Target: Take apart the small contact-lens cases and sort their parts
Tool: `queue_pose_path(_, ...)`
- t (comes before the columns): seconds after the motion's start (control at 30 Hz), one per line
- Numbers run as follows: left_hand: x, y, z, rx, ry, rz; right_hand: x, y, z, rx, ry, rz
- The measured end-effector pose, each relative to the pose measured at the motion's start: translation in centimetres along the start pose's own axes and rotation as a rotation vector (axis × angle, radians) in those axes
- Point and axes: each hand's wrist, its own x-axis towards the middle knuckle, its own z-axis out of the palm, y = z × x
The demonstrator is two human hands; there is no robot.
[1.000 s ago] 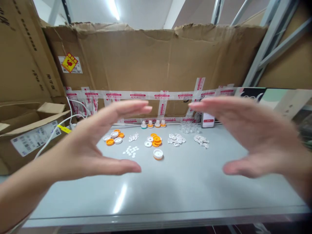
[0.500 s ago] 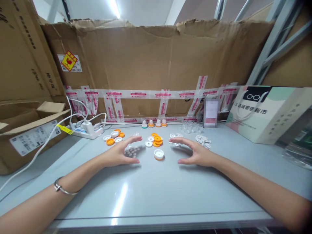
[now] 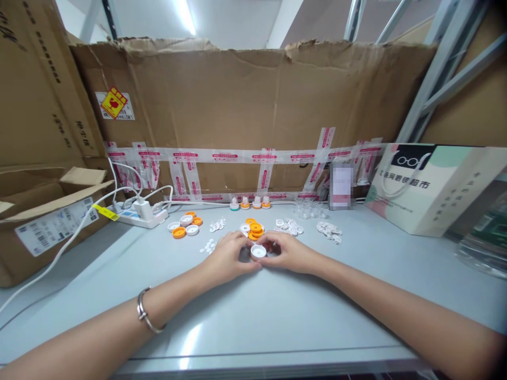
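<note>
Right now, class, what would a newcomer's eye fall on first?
The left hand and right hand, curled around a white-topped round part mid-table. Just beyond it lie bright orange pieces. Across the back stands tall, taped brown cardboard.

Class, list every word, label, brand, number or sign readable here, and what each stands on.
"超市", on the paper bag; its other characters are less clear.
Glass symbol, red on yellow: sticker on the back cardboard.
Too small or blurred: white label under that sticker, pink-and-white tape, label on the open box, left carton, bottle.
Pixelated: upright phone.
</note>
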Motion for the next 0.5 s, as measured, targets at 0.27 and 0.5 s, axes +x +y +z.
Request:
queue_pose_path(0.27,0.37,-0.77,-0.14,-0.075,-0.043,-0.009,-0.39,-0.1,0.31,0.161,0.01,0.093)
queue_pose_path(0.5,0.53,-0.99,-0.12,-0.046,-0.036,0.008,-0.08,0.41,0.48,0.29,-0.005,0.155)
